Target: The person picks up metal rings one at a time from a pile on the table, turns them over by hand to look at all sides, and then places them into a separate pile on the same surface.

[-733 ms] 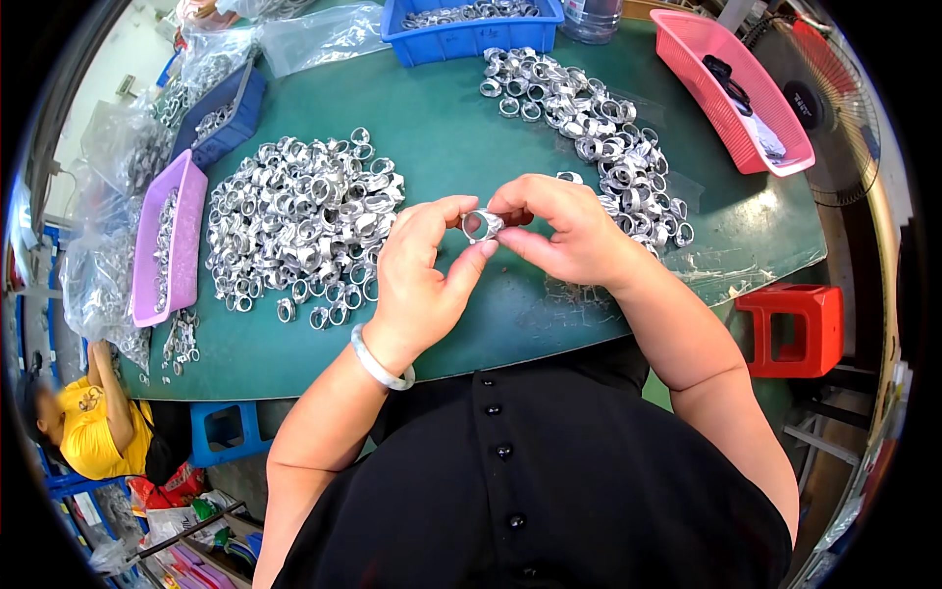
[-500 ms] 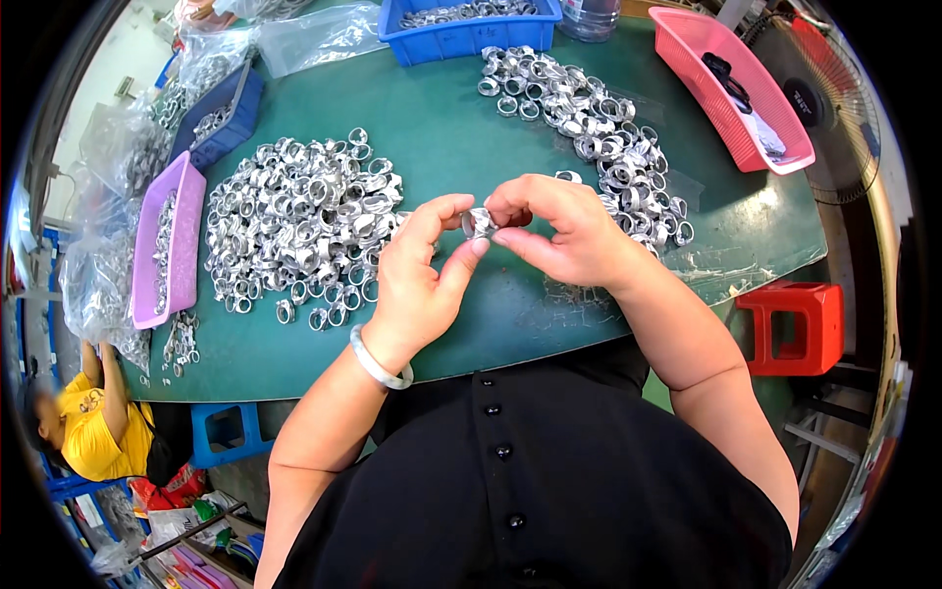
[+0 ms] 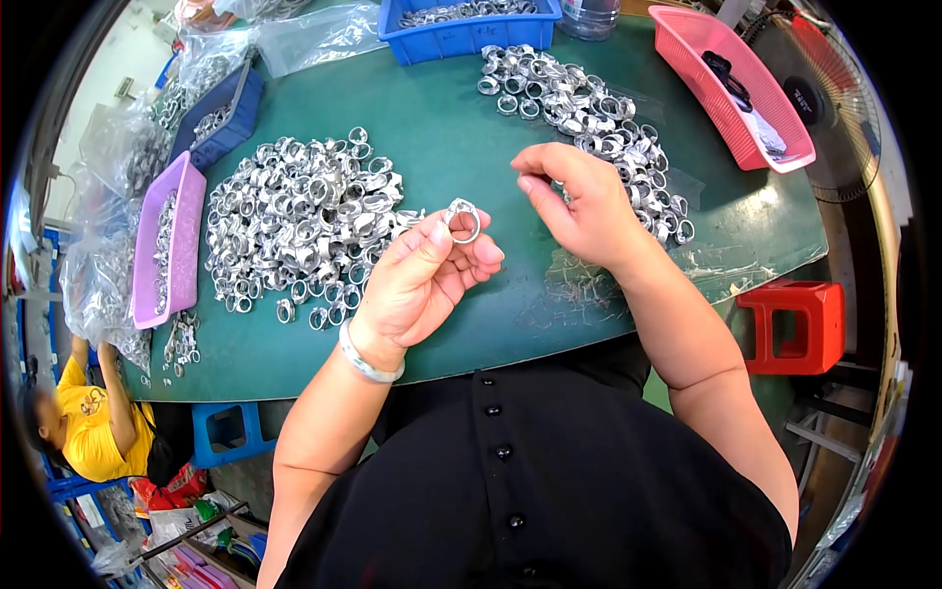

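Note:
My left hand [image 3: 420, 280], with a pale bangle [image 3: 365, 355] at its wrist, pinches a silvery metal ring [image 3: 462, 220] between thumb and fingers. The ring stands upright with its round hole showing. To the right, my right hand [image 3: 586, 204] hovers over the table apart from the ring; its fingers are curled, a small gap parts thumb and forefinger, and nothing shows between them. A broad heap of similar rings [image 3: 299, 221] lies left of my left hand. Another, longer pile of rings [image 3: 589, 113] runs behind and beside my right hand, which partly covers it.
Around the green table [image 3: 442, 118] stand a pink basket [image 3: 706, 88] with black-handled scissors, a blue bin [image 3: 471, 39], a dark blue bin [image 3: 221, 123] and a purple tray [image 3: 167, 240] of rings. A red stool [image 3: 800, 324] is at right. A person in yellow [image 3: 98, 432] sits at left.
Both hands held the ring together before. My right hand has let go and moved up and right; my left hand has turned its palm up, keeping the ring.

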Available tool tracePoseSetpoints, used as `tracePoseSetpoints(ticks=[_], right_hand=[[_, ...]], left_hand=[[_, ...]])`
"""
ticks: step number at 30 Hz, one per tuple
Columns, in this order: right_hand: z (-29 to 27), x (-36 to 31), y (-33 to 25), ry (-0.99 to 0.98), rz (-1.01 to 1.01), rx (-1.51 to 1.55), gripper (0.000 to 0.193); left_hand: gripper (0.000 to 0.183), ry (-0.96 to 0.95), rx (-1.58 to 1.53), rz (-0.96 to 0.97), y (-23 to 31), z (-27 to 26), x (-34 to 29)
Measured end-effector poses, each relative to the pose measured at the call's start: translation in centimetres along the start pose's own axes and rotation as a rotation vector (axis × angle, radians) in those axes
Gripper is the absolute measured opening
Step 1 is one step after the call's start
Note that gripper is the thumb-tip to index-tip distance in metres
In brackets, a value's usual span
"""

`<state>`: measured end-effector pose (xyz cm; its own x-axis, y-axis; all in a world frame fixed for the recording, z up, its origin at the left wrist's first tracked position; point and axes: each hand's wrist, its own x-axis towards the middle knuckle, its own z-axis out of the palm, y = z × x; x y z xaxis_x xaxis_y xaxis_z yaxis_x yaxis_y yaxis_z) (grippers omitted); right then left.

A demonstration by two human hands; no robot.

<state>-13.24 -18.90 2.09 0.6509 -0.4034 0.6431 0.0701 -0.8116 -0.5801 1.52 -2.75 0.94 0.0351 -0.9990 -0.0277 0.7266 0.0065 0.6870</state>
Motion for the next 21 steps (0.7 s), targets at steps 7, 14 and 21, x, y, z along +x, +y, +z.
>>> tracePoseSetpoints(ticks=[7,14,21], right_hand=[[-0.7,-0.8,1.7,-0.172,0.063,-0.616,0.015],[-0.8,-0.9,1.3,-0.378,0.144,-0.646,0.023],[-1.0,-0.5,1.4,-0.380,0.229,-0.086,0.041]], left_hand=[[0.035,0.005,-0.004,0.011,0.0,0.1,-0.1],[0.036,0.033,0.081,0.039,0.1,0.3,-0.4],[0.026,0.632,1.811,0.795,4.3,-1.8,0.0]])
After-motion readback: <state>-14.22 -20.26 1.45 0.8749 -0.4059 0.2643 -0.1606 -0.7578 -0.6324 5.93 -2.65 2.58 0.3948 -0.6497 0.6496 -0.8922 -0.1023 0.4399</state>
